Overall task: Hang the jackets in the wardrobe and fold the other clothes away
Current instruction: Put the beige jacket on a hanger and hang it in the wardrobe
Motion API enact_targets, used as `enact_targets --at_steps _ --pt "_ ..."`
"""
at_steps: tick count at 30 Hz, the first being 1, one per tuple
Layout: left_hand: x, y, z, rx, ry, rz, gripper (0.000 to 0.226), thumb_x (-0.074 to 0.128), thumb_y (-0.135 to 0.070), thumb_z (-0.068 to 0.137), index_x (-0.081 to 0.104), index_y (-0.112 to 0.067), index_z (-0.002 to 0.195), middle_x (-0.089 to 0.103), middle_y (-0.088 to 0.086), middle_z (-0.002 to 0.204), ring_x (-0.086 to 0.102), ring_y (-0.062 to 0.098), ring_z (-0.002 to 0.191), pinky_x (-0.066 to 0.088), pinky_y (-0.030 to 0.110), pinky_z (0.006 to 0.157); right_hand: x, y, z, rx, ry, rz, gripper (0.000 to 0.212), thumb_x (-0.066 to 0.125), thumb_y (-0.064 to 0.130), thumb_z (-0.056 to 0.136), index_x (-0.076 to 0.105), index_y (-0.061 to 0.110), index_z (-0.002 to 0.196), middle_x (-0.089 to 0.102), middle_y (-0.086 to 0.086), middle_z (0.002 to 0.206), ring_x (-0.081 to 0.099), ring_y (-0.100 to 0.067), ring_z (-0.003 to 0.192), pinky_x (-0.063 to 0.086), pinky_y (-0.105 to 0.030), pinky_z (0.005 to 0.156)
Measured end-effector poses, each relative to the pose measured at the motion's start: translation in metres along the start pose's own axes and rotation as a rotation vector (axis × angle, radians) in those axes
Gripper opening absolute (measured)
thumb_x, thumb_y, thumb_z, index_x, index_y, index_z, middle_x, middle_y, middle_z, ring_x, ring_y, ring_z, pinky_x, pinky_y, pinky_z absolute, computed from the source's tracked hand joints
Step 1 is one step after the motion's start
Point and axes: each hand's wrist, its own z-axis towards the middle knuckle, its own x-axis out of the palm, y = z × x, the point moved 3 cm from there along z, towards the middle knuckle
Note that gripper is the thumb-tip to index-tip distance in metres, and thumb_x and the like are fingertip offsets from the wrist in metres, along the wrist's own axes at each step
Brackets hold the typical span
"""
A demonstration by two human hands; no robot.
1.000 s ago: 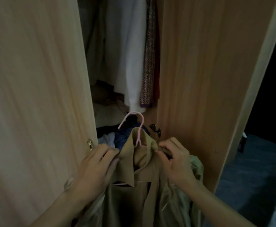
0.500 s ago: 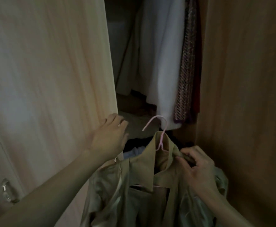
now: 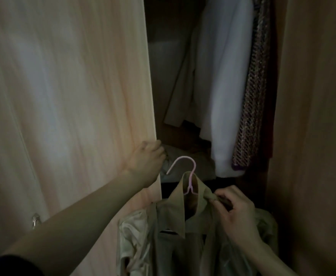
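While left hand (image 3: 145, 162) grips the door (image 3: 73, 96) edge, right hand (image 3: 237, 214) pinches jacket (image 3: 175, 222) collar—just right of hanger (image 3: 191, 176).

Khaki jacket (image 3: 175, 236) on a pink hanger (image 3: 190, 180), collar spread open, pale shiny lining showing at the left shoulder, held low before the wardrobe (image 3: 183, 56) opening. Hook upright, curving left, clear of any rail. Inside: a white garment (image 3: 223, 96) and a tweed jacket (image 3: 250, 116) hanging side by side.

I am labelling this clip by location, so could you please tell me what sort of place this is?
Probably a bedroom at home, at an open wardrobe: a wooden wardrobe door, a white coat hanging inside, and a tan jacket on a pink hanger held in front.
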Motion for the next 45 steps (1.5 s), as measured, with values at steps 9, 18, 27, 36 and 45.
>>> enact_targets --at_steps 9,18,27,36,45 --pt "-0.037 -0.017 -0.019 -0.030 0.108 0.076 0.041 0.053 -0.034 0.094 0.055 -0.019 0.132 0.052 0.004 0.132 0.034 0.026 0.130 0.038 0.041 0.098 -0.034 0.035 -0.023 0.024 -0.032 -0.017 0.026 0.079 0.003 0.077 0.066 0.025 0.084 0.056 0.015 0.086 0.059 -0.007 0.078 0.048 -0.020 0.062" --pt "-0.084 -0.011 -0.129 0.032 -0.040 0.008 0.039 0.038 -0.021 0.102 0.044 -0.011 0.139 0.043 0.009 0.141 0.028 0.027 0.138 0.034 0.042 0.099 -0.072 0.096 -0.064 -0.032 -0.082 -0.030 0.025 0.079 -0.001 0.075 0.068 0.019 0.083 0.059 0.012 0.083 0.059 -0.006 0.076 0.046 -0.017 0.059" --pt "-0.110 0.005 -0.228 -0.024 -0.056 -0.031 0.035 0.039 -0.020 0.102 0.049 -0.012 0.134 0.039 0.007 0.147 0.021 0.025 0.144 0.034 0.040 0.099 -0.075 0.155 -0.111 -0.049 -0.050 -0.045 0.022 0.079 0.003 0.076 0.068 0.020 0.084 0.060 0.007 0.082 0.059 -0.006 0.076 0.042 -0.009 0.062" --pt "-0.114 0.030 -0.334 -0.068 -0.030 0.009 0.041 0.038 -0.019 0.097 0.045 -0.010 0.136 0.032 0.010 0.151 0.014 0.029 0.147 0.034 0.043 0.104 -0.047 0.199 -0.124 -0.080 0.010 0.051 0.016 0.080 0.005 0.076 0.070 0.015 0.085 0.061 0.004 0.082 0.059 -0.008 0.074 0.047 -0.019 0.061" --pt "-0.104 0.060 -0.402 -0.123 -0.137 -0.066 0.044 0.051 -0.013 0.072 0.066 -0.009 0.112 0.058 0.013 0.132 0.040 0.031 0.134 0.050 0.045 0.086 -0.013 0.243 -0.116 -0.127 0.035 0.188 0.024 0.081 0.001 0.073 0.067 0.020 0.081 0.060 0.008 0.078 0.059 -0.004 0.075 0.040 -0.006 0.064"
